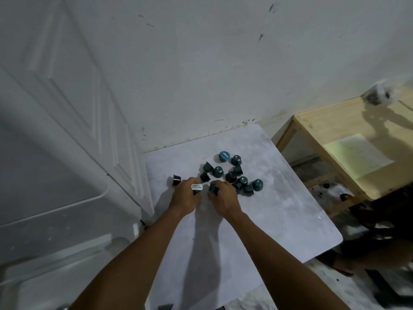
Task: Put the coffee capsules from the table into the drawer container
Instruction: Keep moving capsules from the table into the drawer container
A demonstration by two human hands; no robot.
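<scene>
Several dark teal coffee capsules (237,173) lie scattered on the far half of a small white table (279,215). One has its blue lid (224,156) facing up at the back, and one dark capsule (176,180) lies apart at the left. My left hand (185,198) is closed around a capsule with a white lid (196,187). My right hand (223,196) grips a dark capsule (213,189) at its fingertips, right beside the pile. No drawer container shows in this view.
A white panelled door (67,130) and pale plastic furniture (44,220) stand left of the table. A wooden shelf unit (348,142) with a paper sheet on it stands at the right. The white wall runs behind. Dark clutter lies on the floor at lower right.
</scene>
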